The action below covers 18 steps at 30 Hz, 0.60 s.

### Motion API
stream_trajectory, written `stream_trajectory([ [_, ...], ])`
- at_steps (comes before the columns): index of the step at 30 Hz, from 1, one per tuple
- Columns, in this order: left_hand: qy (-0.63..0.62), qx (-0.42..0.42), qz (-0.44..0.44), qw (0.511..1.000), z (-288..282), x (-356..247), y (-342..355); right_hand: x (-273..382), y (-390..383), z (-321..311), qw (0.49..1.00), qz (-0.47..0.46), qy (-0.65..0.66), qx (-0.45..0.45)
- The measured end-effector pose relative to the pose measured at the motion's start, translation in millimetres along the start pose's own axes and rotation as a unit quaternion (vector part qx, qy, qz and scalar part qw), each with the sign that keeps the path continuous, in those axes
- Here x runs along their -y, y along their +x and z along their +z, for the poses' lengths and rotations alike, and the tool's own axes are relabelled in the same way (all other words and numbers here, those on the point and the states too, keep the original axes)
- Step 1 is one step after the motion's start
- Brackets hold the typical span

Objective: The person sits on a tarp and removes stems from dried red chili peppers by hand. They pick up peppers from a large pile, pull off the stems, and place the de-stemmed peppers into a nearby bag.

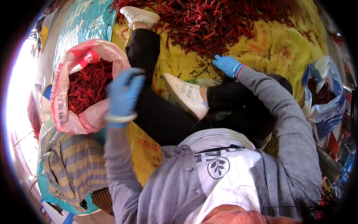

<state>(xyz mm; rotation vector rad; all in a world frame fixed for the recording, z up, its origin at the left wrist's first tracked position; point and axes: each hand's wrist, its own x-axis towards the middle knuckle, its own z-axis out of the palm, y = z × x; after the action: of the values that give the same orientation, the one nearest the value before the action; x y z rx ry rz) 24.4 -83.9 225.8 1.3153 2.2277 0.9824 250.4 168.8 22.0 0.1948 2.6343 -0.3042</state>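
Observation:
In a blue glove, my left hand [125, 93] is beside the right rim of a pink-and-white plastic sack [59, 95]. It is smeared by motion, and whether it holds anything does not show. Dried red chillies [89, 86] fill the sack's open mouth. My right hand [226, 66], gloved in blue as well, is at the near edge of a large heap of dried red chillies [209, 28]. Its fingers reach forward, slightly apart, close to the lowest chillies, with nothing visible in them.
A yellow sheet [294, 56] with dark scraps on it lies under the heap and my legs. At right stands a blue-and-white bag [324, 112] with dark red contents. A striped cloth bundle [74, 164] sits below the sack. My white shoes [186, 95] rest on the sheet.

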Motion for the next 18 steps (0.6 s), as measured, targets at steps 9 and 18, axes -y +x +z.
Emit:
stream_trajectory([
  [9,-0.044,0.1,-0.146,0.983,226,71,57,33,37,23,0.943,0.011,0.23,-0.238],
  [18,-0.072,-0.009,-0.054,0.996,236,82,65,41,27,11,0.896,0.093,0.401,-0.167],
])
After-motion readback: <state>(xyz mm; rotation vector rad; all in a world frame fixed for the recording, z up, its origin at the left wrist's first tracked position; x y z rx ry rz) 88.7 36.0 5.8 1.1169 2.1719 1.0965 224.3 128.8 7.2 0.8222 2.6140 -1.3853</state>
